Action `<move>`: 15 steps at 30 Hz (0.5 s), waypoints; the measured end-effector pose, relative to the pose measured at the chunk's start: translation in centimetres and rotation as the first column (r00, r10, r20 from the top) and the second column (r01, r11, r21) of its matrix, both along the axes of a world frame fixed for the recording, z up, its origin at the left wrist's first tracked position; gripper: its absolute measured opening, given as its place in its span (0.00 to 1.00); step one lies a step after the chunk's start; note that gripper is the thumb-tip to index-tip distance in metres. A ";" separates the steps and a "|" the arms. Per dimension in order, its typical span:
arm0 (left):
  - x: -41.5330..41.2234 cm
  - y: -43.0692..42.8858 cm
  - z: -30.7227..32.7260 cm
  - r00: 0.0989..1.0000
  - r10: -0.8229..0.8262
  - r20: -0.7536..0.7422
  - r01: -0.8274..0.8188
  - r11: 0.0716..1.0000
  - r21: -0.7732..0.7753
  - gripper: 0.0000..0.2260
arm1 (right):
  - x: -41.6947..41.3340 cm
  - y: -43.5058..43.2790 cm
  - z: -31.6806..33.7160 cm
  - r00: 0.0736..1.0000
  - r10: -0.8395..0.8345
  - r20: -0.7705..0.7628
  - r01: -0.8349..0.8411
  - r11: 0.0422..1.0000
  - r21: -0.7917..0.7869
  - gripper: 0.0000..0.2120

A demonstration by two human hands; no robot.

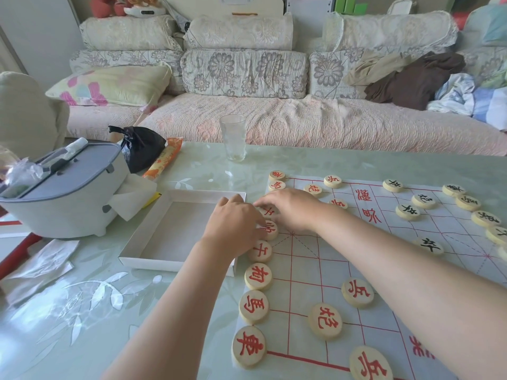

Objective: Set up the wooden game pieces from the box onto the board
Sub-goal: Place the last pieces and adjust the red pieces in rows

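Note:
A white sheet board (384, 270) with red grid lines lies on the glass table. Round wooden pieces with red characters (258, 277) line its left edge, and black-character pieces (424, 201) sit along the far right. My left hand (233, 223) rests its fingertips on a red piece (270, 229) at the middle of the left column. My right hand (288, 208) lies just beyond it, fingers touching the neighbouring red piece (267, 211). The white cardboard box (170, 231) sits left of the board with nothing visible inside.
A drinking glass (232, 141) stands beyond the board. A grey lidded container (63, 193), a black bag (141, 148), an orange packet (163, 160) and paper tissues (41, 267) crowd the table's left side. A sofa (274, 111) runs behind the table.

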State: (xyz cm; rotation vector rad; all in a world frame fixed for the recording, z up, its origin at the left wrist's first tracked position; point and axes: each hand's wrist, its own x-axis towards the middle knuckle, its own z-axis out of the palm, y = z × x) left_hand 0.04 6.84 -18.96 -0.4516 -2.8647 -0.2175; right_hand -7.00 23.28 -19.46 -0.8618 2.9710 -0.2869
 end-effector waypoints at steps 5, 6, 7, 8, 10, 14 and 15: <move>-0.2 0.2 -0.2 1.000 0.002 -0.018 -0.002 1.000 0.000 0.14 | 0.0 0.2 0.5 0.998 -0.016 0.053 0.019 0.998 -0.055 0.29; -0.3 0.2 -0.2 1.000 0.001 -0.024 -0.001 1.000 -0.006 0.14 | 0.2 0.3 0.6 0.997 -0.026 0.068 0.032 0.995 -0.090 0.30; -0.3 0.2 -0.2 1.000 -0.001 -0.032 0.001 1.000 -0.015 0.14 | 0.4 0.5 0.7 0.996 -0.038 0.079 0.048 0.990 -0.134 0.30; -0.4 0.2 -0.2 0.999 -0.003 -0.043 0.002 1.000 -0.026 0.14 | 0.7 0.6 0.7 0.996 -0.047 0.077 0.060 0.982 -0.177 0.29; -0.4 0.0 -0.1 0.998 -0.004 -0.062 0.001 0.999 -0.045 0.14 | 1.8 1.0 0.6 0.996 -0.066 0.057 0.077 0.972 -0.222 0.24; -0.5 -0.3 -0.1 1.000 0.001 -0.028 -0.002 0.999 -0.037 0.15 | 4.6 1.2 0.5 0.991 -0.096 0.090 0.110 0.979 -0.170 0.18; -0.4 -0.3 -0.2 1.000 0.001 -0.026 -0.002 1.000 -0.030 0.14 | 5.0 1.1 0.3 0.991 -0.096 0.091 0.110 0.981 -0.158 0.16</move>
